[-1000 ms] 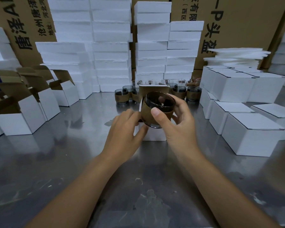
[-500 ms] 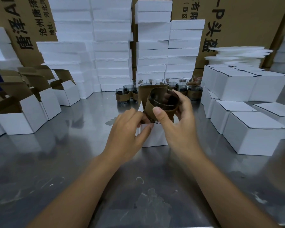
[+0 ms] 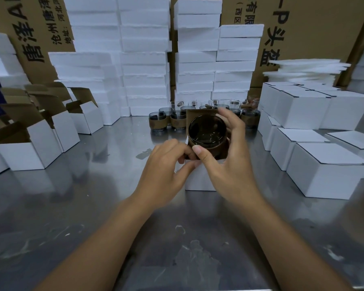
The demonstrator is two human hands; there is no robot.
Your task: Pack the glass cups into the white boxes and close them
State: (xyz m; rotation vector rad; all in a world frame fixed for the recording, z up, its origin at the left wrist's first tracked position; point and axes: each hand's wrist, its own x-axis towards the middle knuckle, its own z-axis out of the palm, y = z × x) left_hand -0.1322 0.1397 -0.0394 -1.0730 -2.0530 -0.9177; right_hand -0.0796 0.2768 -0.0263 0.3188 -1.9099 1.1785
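Note:
My right hand [image 3: 225,162] grips a dark glass cup [image 3: 207,131] with a brown sleeve, its mouth tilted toward me, right over the opening of a white box [image 3: 198,179] at the table's middle. The box's brown lid flap [image 3: 200,113] stands up behind the cup. My left hand [image 3: 166,166] pinches the box's left side flap beside the cup. The cup's base is hidden by my fingers and the box. Several more sleeved glass cups [image 3: 178,118] stand in a cluster behind.
Open white boxes [image 3: 29,148] with raised brown flaps line the left. Closed white boxes [image 3: 324,164] are stacked on the right. White foam blocks [image 3: 143,59] are piled at the back before big brown cartons. The steel table [image 3: 82,206] is scuffed.
The cup has moved a little farther from me and lower toward the box opening, turning its mouth more toward me. My left hand stays at the box's left flap.

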